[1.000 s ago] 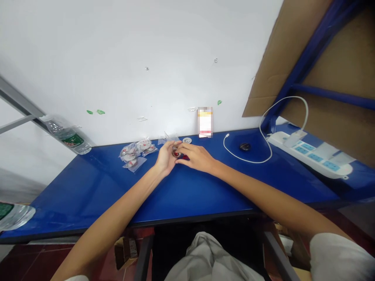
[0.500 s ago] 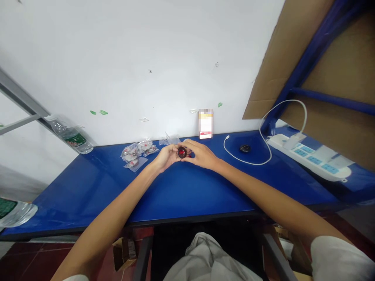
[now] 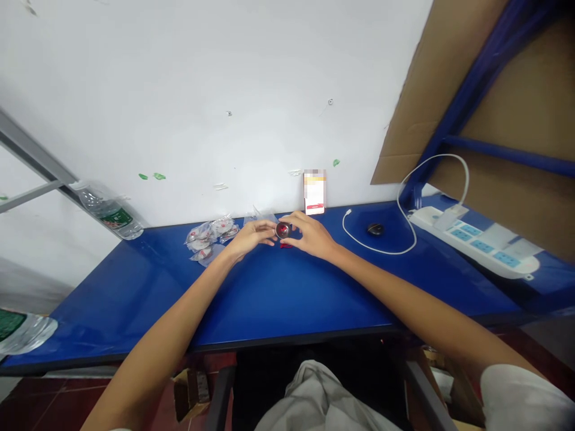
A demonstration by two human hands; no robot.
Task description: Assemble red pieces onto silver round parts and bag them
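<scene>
A small round dark piece (image 3: 283, 230) with a red centre is held above the blue table. My right hand (image 3: 309, 234) is closed around its right side, thumb below and fingers above. My left hand (image 3: 253, 236) has its fingers stretched out and apart, the tips at the piece's left rim. Whether they press on it is too small to tell. Just under the piece and my right fingers shows a red bit (image 3: 286, 244), its shape partly hidden. Several clear plastic bags with flat round pieces (image 3: 202, 237) lie left of my left hand.
A phone (image 3: 315, 191) leans on the wall behind my hands. To the right are a white cable (image 3: 393, 251), a black mouse-like object (image 3: 375, 228) and a white power strip (image 3: 476, 242). Water bottles (image 3: 114, 215) stand at the left. The table's front edge (image 3: 291, 340) is near me.
My left fingers have loosened from around the round piece and straightened. The piece has shifted slightly right and up in my right hand. The red bit beneath shows more.
</scene>
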